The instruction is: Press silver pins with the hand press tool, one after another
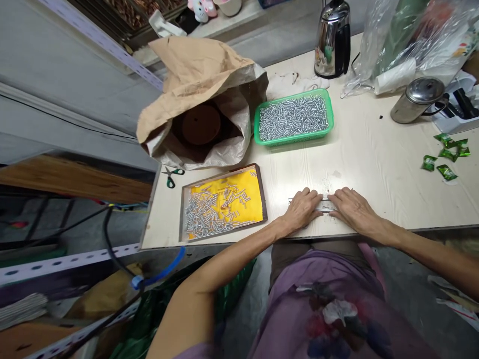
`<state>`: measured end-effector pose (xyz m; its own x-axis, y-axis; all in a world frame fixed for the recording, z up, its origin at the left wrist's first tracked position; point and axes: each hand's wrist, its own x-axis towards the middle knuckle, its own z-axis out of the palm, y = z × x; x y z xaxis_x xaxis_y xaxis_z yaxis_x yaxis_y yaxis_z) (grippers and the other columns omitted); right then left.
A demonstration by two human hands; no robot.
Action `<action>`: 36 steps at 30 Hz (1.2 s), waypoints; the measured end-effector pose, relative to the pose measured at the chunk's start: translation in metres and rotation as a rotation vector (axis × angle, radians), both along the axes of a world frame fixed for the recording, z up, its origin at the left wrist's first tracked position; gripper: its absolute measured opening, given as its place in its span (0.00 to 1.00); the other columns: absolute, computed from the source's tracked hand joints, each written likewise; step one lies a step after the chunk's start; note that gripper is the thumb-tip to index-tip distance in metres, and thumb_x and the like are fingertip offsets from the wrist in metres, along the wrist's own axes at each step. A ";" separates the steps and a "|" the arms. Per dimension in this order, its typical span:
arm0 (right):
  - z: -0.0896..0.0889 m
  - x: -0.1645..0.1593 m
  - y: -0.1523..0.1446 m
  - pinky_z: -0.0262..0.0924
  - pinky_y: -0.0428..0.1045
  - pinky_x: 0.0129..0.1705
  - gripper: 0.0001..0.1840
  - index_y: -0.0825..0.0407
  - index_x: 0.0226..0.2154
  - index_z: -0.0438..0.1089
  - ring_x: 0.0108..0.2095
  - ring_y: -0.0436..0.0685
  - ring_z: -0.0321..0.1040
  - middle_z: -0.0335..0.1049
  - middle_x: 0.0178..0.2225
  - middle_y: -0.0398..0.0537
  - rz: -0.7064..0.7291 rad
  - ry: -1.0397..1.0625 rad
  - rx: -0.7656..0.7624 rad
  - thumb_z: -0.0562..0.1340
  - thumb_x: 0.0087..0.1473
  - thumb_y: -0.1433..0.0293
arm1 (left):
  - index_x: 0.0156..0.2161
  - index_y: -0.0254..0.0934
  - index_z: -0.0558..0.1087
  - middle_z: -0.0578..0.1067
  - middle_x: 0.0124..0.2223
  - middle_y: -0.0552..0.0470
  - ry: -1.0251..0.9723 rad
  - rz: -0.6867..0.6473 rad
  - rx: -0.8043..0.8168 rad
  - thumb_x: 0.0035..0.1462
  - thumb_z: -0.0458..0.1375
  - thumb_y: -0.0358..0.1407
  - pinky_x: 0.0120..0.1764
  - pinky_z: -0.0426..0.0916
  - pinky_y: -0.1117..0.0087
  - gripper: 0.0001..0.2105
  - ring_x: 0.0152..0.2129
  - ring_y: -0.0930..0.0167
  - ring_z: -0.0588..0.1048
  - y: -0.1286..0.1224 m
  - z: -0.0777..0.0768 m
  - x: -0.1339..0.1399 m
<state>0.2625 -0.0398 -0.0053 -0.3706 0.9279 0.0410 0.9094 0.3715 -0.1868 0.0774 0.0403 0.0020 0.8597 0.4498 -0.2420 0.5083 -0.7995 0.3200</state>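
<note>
Near the table's front edge, a flat silver metal bar (325, 205) lies lengthwise between both hands. Wrapped over its left end is my left hand (304, 209), thumb and fingers closed on it. The right end is gripped the same way by my right hand (349, 208). Only the bar's middle and a bit of its left tip show; the rest is under the fingers. To the left of my hands is a shallow tray (265, 202) with a yellow lining, holding many small silver metal pins. Beyond the hands stands a green plastic basket (294, 139) full of similar small metal pieces.
A large open paper sack (209, 70) stands at the back left, with green-handled scissors (171, 178) in front. A steel kettle (331, 42), a metal jug (417, 102), plastic bags (396, 45) and several green-wrapped sweets (447, 172) sit to the right.
</note>
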 end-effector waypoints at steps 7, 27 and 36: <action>-0.008 -0.009 -0.006 0.55 0.51 0.35 0.14 0.52 0.30 0.69 0.33 0.57 0.62 0.69 0.29 0.51 -0.005 0.044 0.037 0.51 0.62 0.75 | 0.40 0.35 0.71 0.71 0.38 0.46 0.021 0.074 -0.032 0.62 0.55 0.39 0.41 0.65 0.64 0.09 0.41 0.63 0.68 -0.007 -0.003 0.002; 0.016 -0.013 0.076 0.48 0.53 0.39 0.11 0.52 0.43 0.72 0.43 0.63 0.59 0.70 0.43 0.57 0.018 -0.022 0.060 0.59 0.57 0.70 | 0.63 0.32 0.58 0.63 0.63 0.35 -0.396 0.068 0.035 0.64 0.50 0.48 0.63 0.53 0.53 0.28 0.65 0.60 0.54 -0.082 -0.037 -0.006; -0.004 -0.091 0.052 0.48 0.53 0.35 0.07 0.52 0.25 0.71 0.38 0.59 0.58 0.68 0.32 0.51 0.683 0.055 -0.023 0.61 0.55 0.72 | 0.41 0.35 0.75 0.77 0.35 0.47 -0.558 0.233 0.294 0.64 0.53 0.34 0.39 0.70 0.69 0.09 0.33 0.71 0.74 -0.063 -0.013 -0.100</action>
<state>0.1710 0.0125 -0.0095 -0.8712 0.4873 0.0596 0.4612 0.8540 -0.2407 -0.0222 -0.0226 -0.0111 0.6930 0.6179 0.3713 0.4999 -0.7830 0.3701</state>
